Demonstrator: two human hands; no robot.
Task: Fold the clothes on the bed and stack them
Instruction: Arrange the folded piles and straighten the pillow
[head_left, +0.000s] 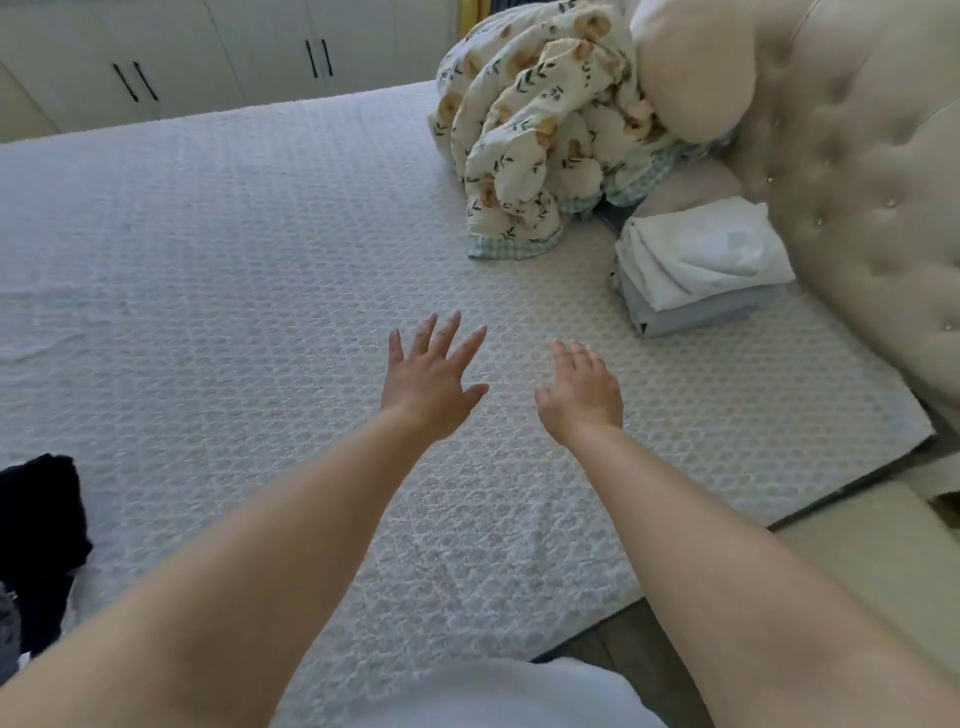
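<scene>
- Left hand (429, 385) and right hand (583, 396) reach out over the bed (260, 260), fingers spread, holding nothing.
- Folded clothes (696, 267) sit stacked near the headboard (857, 182), beside a bunched quilt (535, 130).
- Dark clothes (39, 535) lie at the left edge.

A crumpled floral quilt (524, 135) lies beside a cream pillow (696, 73) — tufted headboard (872, 171) behind, white cupboards (208, 47) beyond.

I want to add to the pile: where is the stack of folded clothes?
In the head view the stack of folded clothes sits on the bed at the right, against the tufted headboard, just below the floral quilt.
</scene>
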